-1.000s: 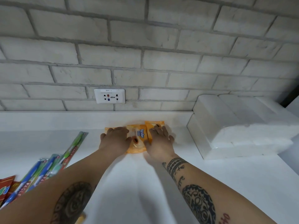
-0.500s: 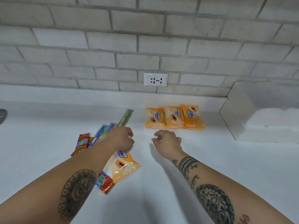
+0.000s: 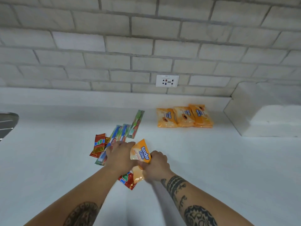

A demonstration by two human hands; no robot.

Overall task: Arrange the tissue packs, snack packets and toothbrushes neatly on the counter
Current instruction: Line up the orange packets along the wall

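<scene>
Here's the orange tissue pack [image 3: 142, 153], held just over the counter [image 3: 219, 168] beside the toothbrushes [image 3: 123, 132]. The left hand [image 3: 119, 158] curls its fingers on one edge, the right hand [image 3: 157, 167] pinches the other. It's a light, soft, crinkly wrapper (likely slippery), so grip the side edges.

Soft, even light from overhead; your forearms throw faint grey shadows on the white desk [image 3: 211, 168]. Brick wall [image 3: 114, 46] bows at the edges, slight blur throughout.

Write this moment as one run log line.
left hand: grips Tender Love pack | right hand: grips it too | three packs: row by wall
</scene>
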